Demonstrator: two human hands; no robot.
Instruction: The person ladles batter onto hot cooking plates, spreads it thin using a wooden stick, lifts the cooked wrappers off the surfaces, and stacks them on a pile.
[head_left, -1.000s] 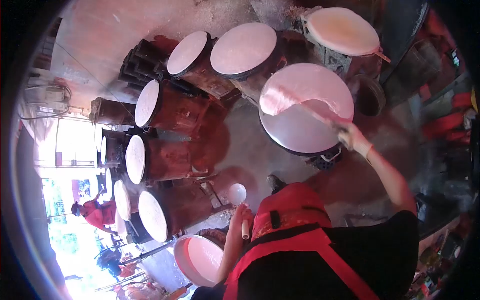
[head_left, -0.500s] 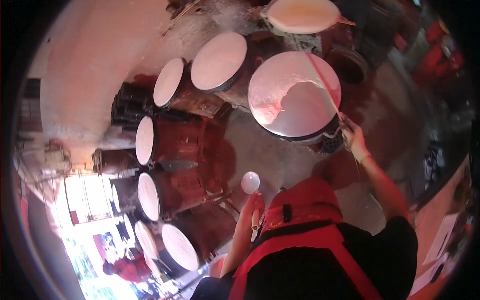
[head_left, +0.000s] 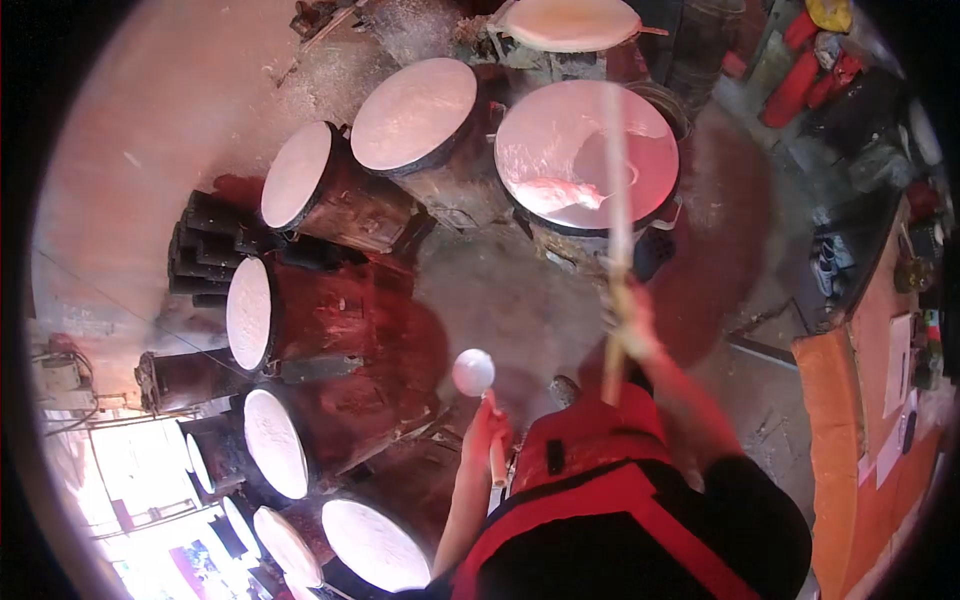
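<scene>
My left hand is closed round the handle of a ladle, whose round pale bowl points away from me. My right hand, smeared by motion, grips a long flat wooden stick. The stick crosses the view of a round griddle; I cannot tell whether it touches. Part of the griddle carries a pale layer with a wet, shiny, ragged edge near the front. The right part looks smoother and darker. A small curved handle sticks out from its right rim.
Several barrel stoves with round pale tops, such as this one and this one, curve round my left. A round tray stands at the back. Stacked dark cylinders lie by the wall. An orange-sided table is on my right.
My right hand has moved left and nearer my body, and the stick has swung from slanting over the griddle to nearly upright in view. The ladle stays in my left hand. My view has shifted.
</scene>
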